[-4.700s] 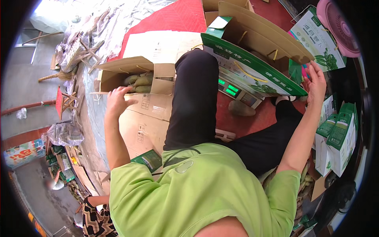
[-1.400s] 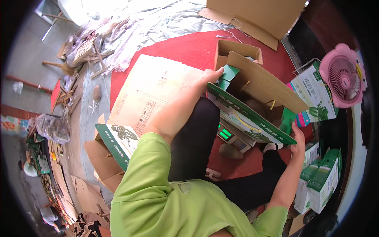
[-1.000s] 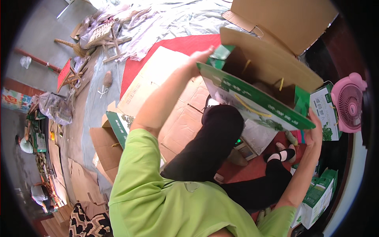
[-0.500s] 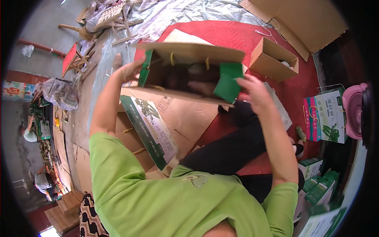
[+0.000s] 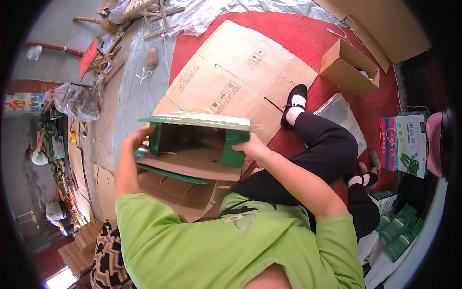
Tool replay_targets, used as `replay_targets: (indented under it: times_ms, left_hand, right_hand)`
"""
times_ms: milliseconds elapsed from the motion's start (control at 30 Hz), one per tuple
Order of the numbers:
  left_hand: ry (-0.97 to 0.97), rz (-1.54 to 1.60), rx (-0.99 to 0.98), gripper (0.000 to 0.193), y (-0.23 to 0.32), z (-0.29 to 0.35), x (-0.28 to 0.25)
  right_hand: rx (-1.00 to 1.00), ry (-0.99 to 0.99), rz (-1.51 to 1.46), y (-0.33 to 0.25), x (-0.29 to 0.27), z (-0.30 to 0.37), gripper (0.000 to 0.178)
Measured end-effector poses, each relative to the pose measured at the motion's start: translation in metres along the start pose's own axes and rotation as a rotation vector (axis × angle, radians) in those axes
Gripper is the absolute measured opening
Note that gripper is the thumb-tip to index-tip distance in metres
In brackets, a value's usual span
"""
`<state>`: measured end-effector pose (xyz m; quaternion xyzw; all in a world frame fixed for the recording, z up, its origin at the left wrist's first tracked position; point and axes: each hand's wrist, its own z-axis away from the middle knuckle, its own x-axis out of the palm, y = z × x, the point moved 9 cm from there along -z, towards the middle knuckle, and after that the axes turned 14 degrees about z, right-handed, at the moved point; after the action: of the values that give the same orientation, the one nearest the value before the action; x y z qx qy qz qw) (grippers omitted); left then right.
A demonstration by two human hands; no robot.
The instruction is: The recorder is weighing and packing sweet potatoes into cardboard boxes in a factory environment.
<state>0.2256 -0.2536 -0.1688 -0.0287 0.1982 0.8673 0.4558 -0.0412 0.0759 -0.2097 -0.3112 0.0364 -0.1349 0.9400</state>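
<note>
I hold an open green carton [image 5: 192, 149] with a brown cardboard inside in front of my chest, its open side turned toward me. My left hand [image 5: 137, 138] presses on its left side flap. My right hand [image 5: 251, 147] grips the green flap at its right end. A yellow cord handle shows along the carton's top edge. My legs in black trousers stretch out to the right over a red mat [image 5: 308, 29].
A large flattened brown cardboard sheet [image 5: 236, 77] lies on the mat ahead. A small open brown box [image 5: 349, 67] stands at the upper right. Printed green and white cartons [image 5: 404, 144] and small green packs [image 5: 399, 231] sit at the right. Other people crouch at the far left.
The carton came from my right side to in front of me. Both hands have taken hold of its ends and turned its open side toward me.
</note>
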Motion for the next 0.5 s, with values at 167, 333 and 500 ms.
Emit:
replay_targets:
  times_ms: [167, 333, 500]
  left_hand:
    - [0.112, 0.071, 0.055, 0.062, -0.022, 0.004, -0.030]
    - [0.352, -0.066, 0.255, 0.067, 0.011, -0.024, -0.045]
    - [0.541, -0.178, 0.842, 0.045, 0.089, -0.028, -0.076]
  right_hand:
    - [-0.035, 0.090, -0.010, -0.023, 0.012, -0.002, 0.060]
    - [-0.111, -0.012, 0.051, -0.055, -0.007, 0.006, 0.066]
    - [-0.294, 0.179, 0.007, -0.060, -0.041, 0.014, 0.040]
